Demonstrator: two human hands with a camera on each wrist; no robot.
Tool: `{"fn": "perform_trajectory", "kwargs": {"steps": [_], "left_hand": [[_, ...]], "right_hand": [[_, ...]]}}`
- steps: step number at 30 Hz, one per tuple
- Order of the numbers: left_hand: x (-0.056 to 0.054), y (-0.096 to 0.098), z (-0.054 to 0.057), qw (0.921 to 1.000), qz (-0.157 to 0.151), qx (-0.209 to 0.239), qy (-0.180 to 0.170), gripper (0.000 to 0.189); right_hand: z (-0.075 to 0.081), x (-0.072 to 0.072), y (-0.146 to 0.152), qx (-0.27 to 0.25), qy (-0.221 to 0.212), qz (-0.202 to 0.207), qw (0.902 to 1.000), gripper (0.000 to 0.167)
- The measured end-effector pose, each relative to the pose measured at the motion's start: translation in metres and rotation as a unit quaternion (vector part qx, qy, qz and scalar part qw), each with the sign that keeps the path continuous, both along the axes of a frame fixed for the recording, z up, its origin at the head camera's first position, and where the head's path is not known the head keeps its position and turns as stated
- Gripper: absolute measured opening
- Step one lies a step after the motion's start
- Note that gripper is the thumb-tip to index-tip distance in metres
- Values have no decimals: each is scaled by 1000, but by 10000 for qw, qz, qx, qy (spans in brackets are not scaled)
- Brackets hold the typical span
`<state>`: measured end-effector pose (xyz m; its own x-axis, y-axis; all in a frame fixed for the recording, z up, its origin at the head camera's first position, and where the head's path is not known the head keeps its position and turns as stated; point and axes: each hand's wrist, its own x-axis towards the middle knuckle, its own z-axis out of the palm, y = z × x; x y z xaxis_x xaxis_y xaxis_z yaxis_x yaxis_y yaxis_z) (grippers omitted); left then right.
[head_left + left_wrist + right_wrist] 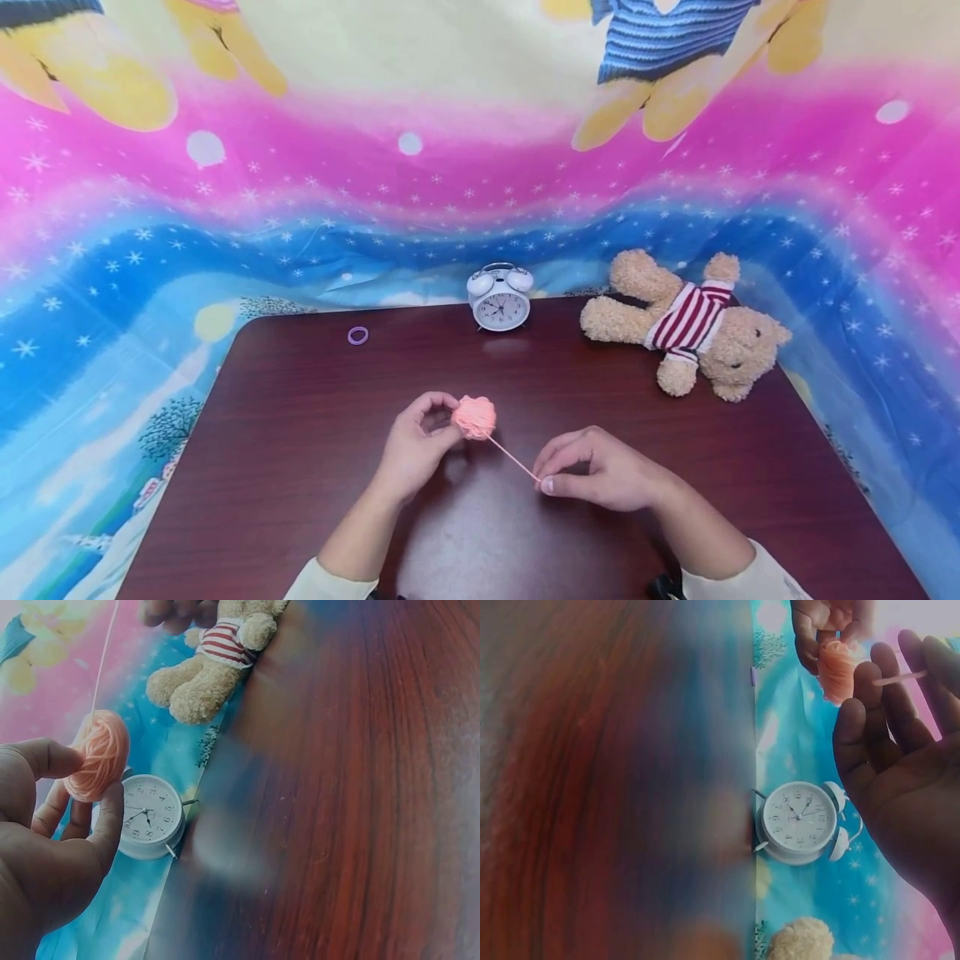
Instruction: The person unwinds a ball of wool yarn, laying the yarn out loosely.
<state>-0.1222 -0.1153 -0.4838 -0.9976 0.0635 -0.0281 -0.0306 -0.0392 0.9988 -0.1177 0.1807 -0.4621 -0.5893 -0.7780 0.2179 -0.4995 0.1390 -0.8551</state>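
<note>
A small ball of peach-coloured yarn (pixel 475 417) is held off the table between the thumb and fingertips of my left hand (pixel 417 446). From it a strand of yarn (pixel 514 458) runs taut, down and to the right, to my right hand (pixel 600 468), which pinches it at the thumb and fingertips. The wound threads of the yarn ball (pixel 101 756) show clearly in the left wrist view. In the right wrist view a short piece of the strand (pixel 900 678) crosses the fingers of the right hand (pixel 915 772).
A white twin-bell alarm clock (pixel 500 300) stands at the table's back edge. To its right lies a teddy bear (pixel 686 325) in a striped shirt. A purple ring-shaped band (pixel 358 336) lies at back left. Printed cloth (pixel 450 183) hangs behind the dark wooden table (pixel 300 433).
</note>
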Motion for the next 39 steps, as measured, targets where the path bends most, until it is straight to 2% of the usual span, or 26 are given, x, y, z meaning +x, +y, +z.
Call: {"fn": "perform_trajectory", "kwargs": {"steps": [5,8,13,24,35,39], "left_hand": [[-2,-5,1,9997,214,15,-72,30],[-3,-8,2,9995,306,44,-101,32],[-5,-13,3,9990,445,-41,-89,32],[-8,-26,4,9965,808,-157,-109,31],[-9,-47,8,9933,1126,166,-211,32],[-9,-57,8,9910,1298,200,-249,31]], "right_hand": [[-2,4,10,10,-102,205,9997,15],[-4,7,17,116,-297,156,9994,17],[-4,13,31,157,-390,38,9991,20],[-9,19,63,-201,30,43,9998,27],[-10,19,106,-351,216,-534,9977,35],[-9,18,122,-469,120,-831,9954,35]]}}
